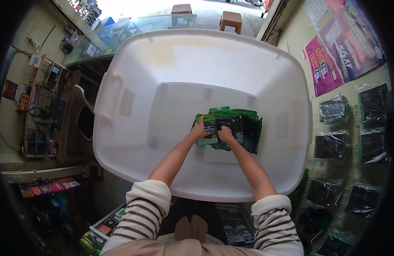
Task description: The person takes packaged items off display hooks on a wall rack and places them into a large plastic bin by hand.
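Both my arms reach down into a large white plastic tub (pixel 171 179). On its floor lies a pile of flat green and black packets (pixel 246 123), right of the tub's middle. My left hand (pixel 200 129) holds a green and black packet (pixel 210 128) with white lettering at the pile's left side, its fingers closed on the upper left part. My right hand (pixel 225 134) is closed against the packets just beside it, and what its fingertips grip is too small to make out.
A glass display case (pixel 150 25) and two brown stools (pixel 230 22) stand beyond the tub. Wrapped black packets (pixel 331 146) and a purple poster (pixel 340 51) hang on the right wall. At the left are a wooden shelf (pixel 37 81) and a white chair (pixel 84 100).
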Tool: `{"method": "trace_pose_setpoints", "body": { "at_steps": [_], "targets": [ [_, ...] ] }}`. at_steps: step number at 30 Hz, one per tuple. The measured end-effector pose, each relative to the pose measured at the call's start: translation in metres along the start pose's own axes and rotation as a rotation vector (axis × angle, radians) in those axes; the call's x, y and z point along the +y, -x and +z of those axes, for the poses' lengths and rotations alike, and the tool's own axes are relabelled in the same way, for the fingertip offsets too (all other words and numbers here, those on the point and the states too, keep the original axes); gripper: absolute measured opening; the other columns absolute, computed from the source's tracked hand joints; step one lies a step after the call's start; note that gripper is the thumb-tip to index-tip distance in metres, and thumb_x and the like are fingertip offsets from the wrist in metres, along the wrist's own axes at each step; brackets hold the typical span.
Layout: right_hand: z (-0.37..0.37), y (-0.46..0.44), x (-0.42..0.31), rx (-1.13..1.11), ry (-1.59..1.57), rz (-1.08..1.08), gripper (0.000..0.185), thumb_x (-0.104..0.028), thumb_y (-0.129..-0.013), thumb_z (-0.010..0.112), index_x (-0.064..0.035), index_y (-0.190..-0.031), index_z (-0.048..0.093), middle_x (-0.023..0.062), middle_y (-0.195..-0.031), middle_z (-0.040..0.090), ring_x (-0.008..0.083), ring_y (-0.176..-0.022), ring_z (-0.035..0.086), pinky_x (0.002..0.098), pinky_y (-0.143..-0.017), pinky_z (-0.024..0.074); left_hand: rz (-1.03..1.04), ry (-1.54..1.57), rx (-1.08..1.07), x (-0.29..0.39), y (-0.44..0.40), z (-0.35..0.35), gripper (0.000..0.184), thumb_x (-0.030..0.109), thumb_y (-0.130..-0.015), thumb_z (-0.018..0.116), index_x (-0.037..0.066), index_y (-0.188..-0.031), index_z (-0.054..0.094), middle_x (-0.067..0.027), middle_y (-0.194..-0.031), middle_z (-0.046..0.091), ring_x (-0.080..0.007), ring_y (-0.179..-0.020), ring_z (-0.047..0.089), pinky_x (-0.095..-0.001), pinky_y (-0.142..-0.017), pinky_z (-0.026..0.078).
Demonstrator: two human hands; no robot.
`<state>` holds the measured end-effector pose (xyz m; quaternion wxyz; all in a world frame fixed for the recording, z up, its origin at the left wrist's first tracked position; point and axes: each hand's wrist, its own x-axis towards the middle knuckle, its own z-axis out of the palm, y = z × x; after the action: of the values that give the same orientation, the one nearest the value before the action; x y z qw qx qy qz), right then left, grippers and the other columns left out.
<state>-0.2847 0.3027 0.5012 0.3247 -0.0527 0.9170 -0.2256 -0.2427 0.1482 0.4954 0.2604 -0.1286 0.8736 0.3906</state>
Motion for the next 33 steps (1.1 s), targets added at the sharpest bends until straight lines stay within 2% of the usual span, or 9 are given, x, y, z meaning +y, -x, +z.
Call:
{"method": "trace_pose_setpoints", "body": {
  "at_steps": [8, 14, 16, 17, 19, 24, 27, 30, 33],
  "targets": [
    [-0.044, 0.035, -0.014, 0.019, -0.141, -0.120, 0.036, -0.019, -0.074, 0.058, -0.0002, -0.104, 0.052, 0.0171, -0.094, 0.058, 0.0261, -0.091, 0.056, 0.0318, -0.079, 0.0437, 0.174, 0.067, 0.053, 0.048, 0.031, -0.037, 0.090, 0.017, -0.066, 0.070, 0.004, -0.129, 0.007, -0.0259, -0.113, 0.043, -0.0358, -0.106, 0.044, -0.0378, -0.088, 0.037],
    [-0.140, 0.146, -0.031, 0.000, -0.408, -0.445, 0.028, -0.013, -0.081, 0.052, -0.0012, -0.106, 0.051, 0.0099, -0.093, 0.059, 0.0172, -0.085, 0.057, 0.0273, -0.076, 0.0438, 0.297, 0.475, 0.014, 0.137, 0.111, -0.077, 0.064, 0.019, -0.076, 0.061, 0.003, -0.126, 0.022, -0.0208, -0.108, 0.049, -0.0268, -0.097, 0.052, -0.0341, -0.081, 0.043],
    [-0.178, 0.206, -0.033, 0.193, -0.613, -0.477, 0.024, -0.012, -0.084, 0.048, -0.0016, -0.106, 0.051, 0.0082, -0.094, 0.058, 0.0162, -0.084, 0.056, 0.0272, -0.076, 0.0435, 0.546, 0.597, 0.128, 0.165, 0.148, -0.078, 0.040, 0.011, -0.082, 0.053, 0.003, -0.118, 0.036, -0.0145, -0.104, 0.053, -0.0214, -0.093, 0.054, -0.0297, -0.079, 0.043],
    [-0.189, 0.232, -0.029, 0.230, -0.611, -0.471, 0.024, -0.012, -0.084, 0.048, -0.0016, -0.106, 0.051, 0.0082, -0.094, 0.058, 0.0162, -0.084, 0.056, 0.0272, -0.076, 0.0435, 0.578, 0.591, 0.109, 0.180, 0.170, -0.077, 0.040, 0.011, -0.082, 0.053, 0.003, -0.118, 0.036, -0.0145, -0.104, 0.053, -0.0214, -0.093, 0.054, -0.0297, -0.079, 0.043],
    [-0.199, 0.283, -0.011, 0.625, -0.606, -0.536, 0.020, -0.005, -0.083, 0.046, -0.0010, -0.101, 0.052, 0.0097, -0.089, 0.057, 0.0166, -0.079, 0.056, 0.0264, -0.071, 0.0436, 0.733, 0.661, 0.271, 0.207, 0.216, -0.069, 0.026, 0.003, -0.081, 0.051, 0.002, -0.106, 0.047, -0.0107, -0.096, 0.056, -0.0185, -0.091, 0.055, -0.0278, -0.079, 0.043],
    [-0.161, 0.379, 0.061, 0.965, -0.612, -0.390, 0.016, -0.004, -0.084, 0.044, -0.0016, -0.097, 0.053, 0.0084, -0.085, 0.057, 0.0152, -0.077, 0.056, 0.0256, -0.069, 0.0423, 1.081, 0.547, 0.258, 0.231, 0.284, -0.012, 0.022, -0.002, -0.072, 0.055, 0.002, -0.094, 0.052, -0.0086, -0.084, 0.055, -0.0193, -0.081, 0.055, -0.0307, -0.073, 0.044],
    [-0.116, 0.427, 0.094, 1.115, -0.632, -0.227, 0.015, -0.005, -0.086, 0.043, -0.0020, -0.095, 0.054, 0.0076, -0.082, 0.057, 0.0144, -0.076, 0.056, 0.0257, -0.068, 0.0421, 1.249, 0.380, -0.063, 0.231, 0.303, 0.030, 0.022, -0.002, -0.070, 0.057, 0.004, -0.091, 0.053, -0.0100, -0.083, 0.055, -0.0239, -0.078, 0.055, -0.0314, -0.070, 0.043],
    [-0.043, 0.456, 0.121, 1.185, -0.741, 0.034, 0.017, -0.010, -0.088, 0.040, -0.0024, -0.093, 0.054, 0.0074, -0.080, 0.057, 0.0143, -0.075, 0.055, 0.0263, -0.068, 0.0422, 1.225, 0.182, -0.374, 0.210, 0.290, 0.080, 0.015, 0.009, -0.076, 0.056, 0.005, -0.090, 0.054, -0.0111, -0.085, 0.055, -0.0246, -0.081, 0.055, -0.0314, -0.071, 0.044],
    [0.046, 0.471, 0.148, 1.189, -0.824, 0.359, 0.020, -0.016, -0.088, 0.039, -0.0033, -0.092, 0.055, 0.0083, -0.080, 0.057, 0.0156, -0.076, 0.056, 0.0278, -0.069, 0.0422, 0.899, 0.118, -0.550, 0.161, 0.268, 0.130, 0.018, 0.014, -0.080, 0.053, 0.003, -0.094, 0.054, -0.0130, -0.088, 0.056, -0.0248, -0.085, 0.056, -0.0321, -0.074, 0.044]
  ]
}}
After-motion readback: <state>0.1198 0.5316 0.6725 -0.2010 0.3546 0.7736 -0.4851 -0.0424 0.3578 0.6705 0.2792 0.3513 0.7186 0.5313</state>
